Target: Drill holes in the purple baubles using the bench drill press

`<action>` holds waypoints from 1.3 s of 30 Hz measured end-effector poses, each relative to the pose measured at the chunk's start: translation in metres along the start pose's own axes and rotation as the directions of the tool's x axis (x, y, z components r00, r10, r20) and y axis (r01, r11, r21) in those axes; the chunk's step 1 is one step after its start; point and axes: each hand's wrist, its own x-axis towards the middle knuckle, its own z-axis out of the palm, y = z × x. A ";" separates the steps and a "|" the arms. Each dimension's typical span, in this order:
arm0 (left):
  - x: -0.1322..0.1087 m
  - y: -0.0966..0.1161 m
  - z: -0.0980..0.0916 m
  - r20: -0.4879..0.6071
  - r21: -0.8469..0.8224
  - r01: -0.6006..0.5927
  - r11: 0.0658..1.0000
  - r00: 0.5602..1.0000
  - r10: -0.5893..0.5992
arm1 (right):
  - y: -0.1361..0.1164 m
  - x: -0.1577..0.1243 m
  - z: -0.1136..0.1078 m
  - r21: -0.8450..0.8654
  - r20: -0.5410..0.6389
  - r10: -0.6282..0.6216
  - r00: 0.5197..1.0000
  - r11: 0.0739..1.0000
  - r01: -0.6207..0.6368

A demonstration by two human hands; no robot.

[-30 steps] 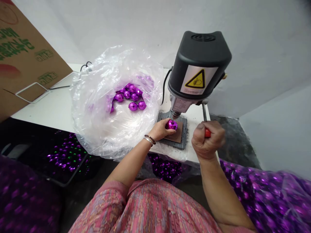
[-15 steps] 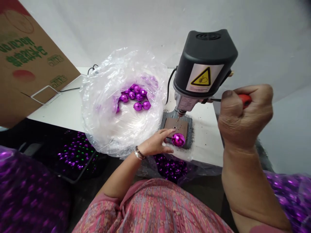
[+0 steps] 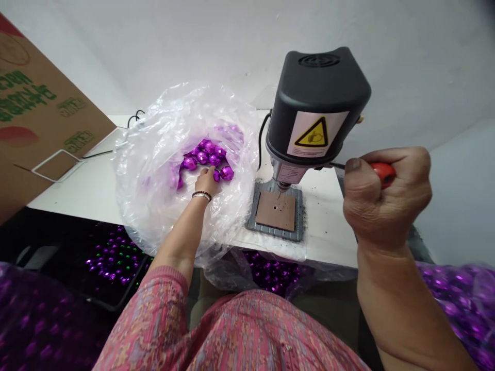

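1. White table (image 3: pixel 327 208): clear plastic bag (image 3: pixel 152 206) holding shiny purple faceted balls (image 3: pixel 202 157).
2. Left hand (image 3: pixel 206 181), half-curled among them; grip hidden.
3. Right hand (image 3: pixel 386 203), wrapped round the red rounded handle (image 3: pixel 385 174) of a black drill press (image 3: pixel 317 95).

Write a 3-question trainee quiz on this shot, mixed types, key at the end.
1. Open: What does the right hand grip?
2. True or false: A purple ball sits on the board under the drill.
3. Multiple choice: Relative to the clear bag, the left hand is:
a) beneath it
b) at its opening
c) well away from it

Key
1. The red knob beside the drill.
2. False; the hole in the board shows uncovered, with no ball there.
3. b; the fingers are at the purple balls.
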 end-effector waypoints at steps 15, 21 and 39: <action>-0.130 0.076 -0.010 0.326 -0.884 0.137 0.448 0.867 0.378 | -0.003 0.020 0.003 0.102 0.082 0.173 0.982 0.978 -0.181; -0.118 0.085 0.034 0.334 -0.690 0.060 0.721 0.911 0.243 | -0.009 0.061 0.005 0.014 0.256 0.403 0.879 0.907 -0.420; -0.108 0.115 0.037 0.258 -0.416 -0.216 0.883 0.904 0.342 | -0.001 0.086 0.015 -0.084 0.363 0.474 0.802 0.874 -0.479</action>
